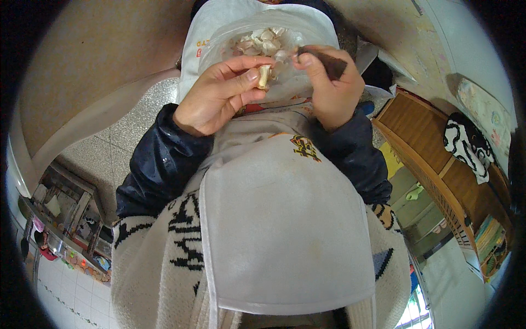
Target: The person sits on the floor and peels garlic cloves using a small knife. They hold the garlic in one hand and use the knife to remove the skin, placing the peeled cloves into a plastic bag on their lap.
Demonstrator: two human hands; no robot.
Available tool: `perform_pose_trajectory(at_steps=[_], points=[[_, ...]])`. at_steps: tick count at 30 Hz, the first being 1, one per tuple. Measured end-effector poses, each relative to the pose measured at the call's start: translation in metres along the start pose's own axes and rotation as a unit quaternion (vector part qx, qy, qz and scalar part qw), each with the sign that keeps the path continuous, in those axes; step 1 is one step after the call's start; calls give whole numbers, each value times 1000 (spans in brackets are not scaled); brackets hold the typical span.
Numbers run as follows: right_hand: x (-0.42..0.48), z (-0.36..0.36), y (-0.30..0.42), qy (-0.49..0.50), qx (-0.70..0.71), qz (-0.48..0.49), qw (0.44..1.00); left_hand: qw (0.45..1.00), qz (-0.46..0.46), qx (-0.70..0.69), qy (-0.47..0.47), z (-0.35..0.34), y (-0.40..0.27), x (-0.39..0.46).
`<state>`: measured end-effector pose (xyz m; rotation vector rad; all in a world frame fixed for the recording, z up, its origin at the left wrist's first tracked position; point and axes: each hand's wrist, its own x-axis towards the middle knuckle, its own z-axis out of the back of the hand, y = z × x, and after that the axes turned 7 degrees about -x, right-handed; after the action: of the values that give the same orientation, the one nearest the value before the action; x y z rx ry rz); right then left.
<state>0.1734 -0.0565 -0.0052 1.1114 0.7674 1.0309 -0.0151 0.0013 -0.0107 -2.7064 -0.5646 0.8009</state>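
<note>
Between the thumb and fingers of my left hand point(224, 88) is a pale garlic clove point(264, 77), partly wrapped in skin. My right hand point(335, 84) grips a flat dark-brown tool point(328, 63), perhaps a small knife; motion blur and my fingers hide its exact shape. The two hands are apart, both over my lap. A thin clear plastic bag point(218, 47) lies open there, holding garlic cloves and papery skins point(263, 41). My left fingers are just in front of this garlic. Under the bag spreads a white printed apron point(287, 230).
A wooden cabinet point(415, 115) with a black-and-white patterned cloth point(468, 144) on it stands at the right. Speckled floor point(123, 140) shows to my left, beside a pale curved edge point(102, 111). Cluttered shelving point(70, 205) is at the lower left.
</note>
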Motion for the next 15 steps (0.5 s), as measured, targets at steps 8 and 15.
perform_pose_trajectory(at_steps=[8, 15], points=[[-1, -4, 9, 110, 84, -5, 990, 992, -78, -83, 47, -1, 3, 4], [-4, -10, 6, 132, 50, 64, 988, 987, -128, -95, -31, -10, 11, 5]])
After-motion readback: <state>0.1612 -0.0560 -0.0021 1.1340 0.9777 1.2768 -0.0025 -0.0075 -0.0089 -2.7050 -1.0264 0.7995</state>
